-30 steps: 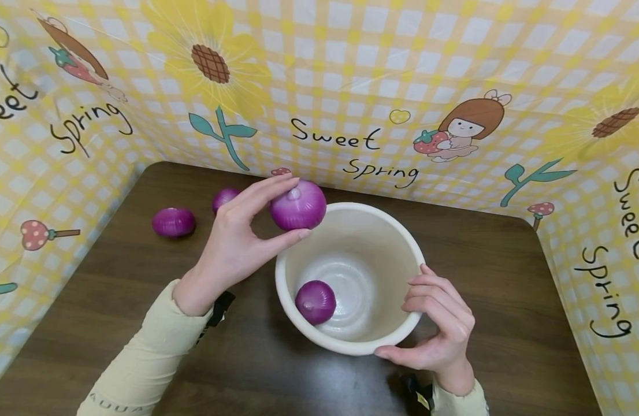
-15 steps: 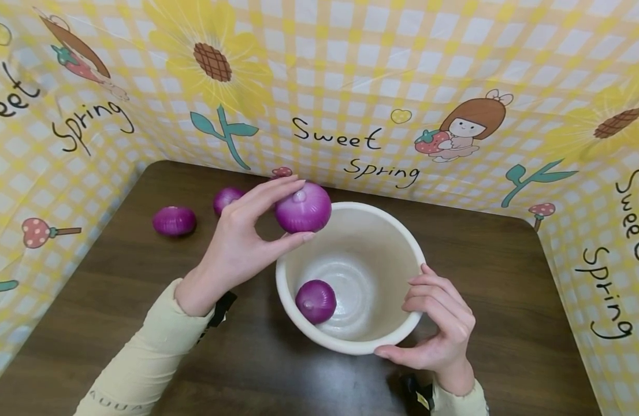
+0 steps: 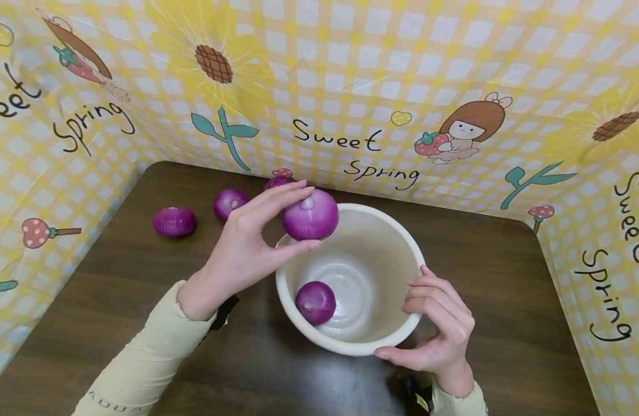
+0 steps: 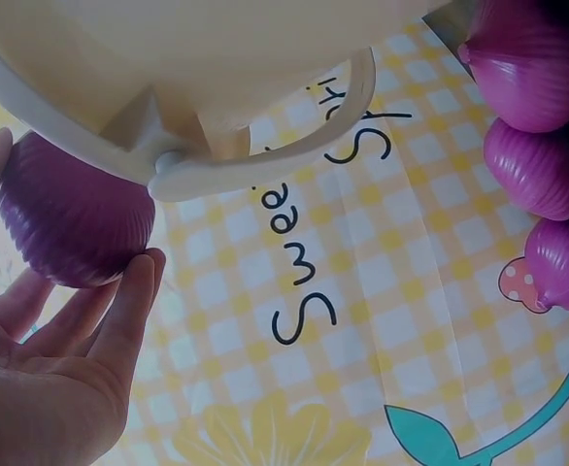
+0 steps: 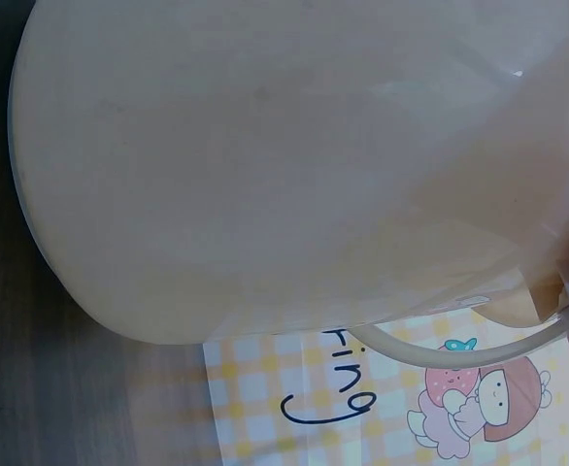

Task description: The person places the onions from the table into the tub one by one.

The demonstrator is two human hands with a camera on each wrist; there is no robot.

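Note:
Pinched between the thumb and fingers of my left hand (image 3: 241, 248) is a purple onion (image 3: 311, 216), held over the far-left rim of a cream bucket (image 3: 350, 348). The left wrist view shows the same onion (image 4: 76, 214) beside the bucket's curved handle (image 4: 364, 92). A second onion (image 3: 316, 303) lies inside the bucket against its near-left wall. My right hand (image 3: 441, 323) grips the bucket's right rim, thumb toward the near side. In the right wrist view the bucket's outer wall (image 5: 265, 175) fills most of the picture and hides most of that hand.
On the dark wooden table (image 3: 506, 277), left of the bucket, lie a purple onion (image 3: 174, 222), another onion (image 3: 230, 204) and a third onion (image 3: 278, 182) partly behind my left hand. A yellow checked cloth (image 3: 340, 69) walls the back and sides.
My left hand has moved a little right and nearer with its onion, further over the bucket opening. The far onion behind it has come into view. The right hand and bucket stay put.

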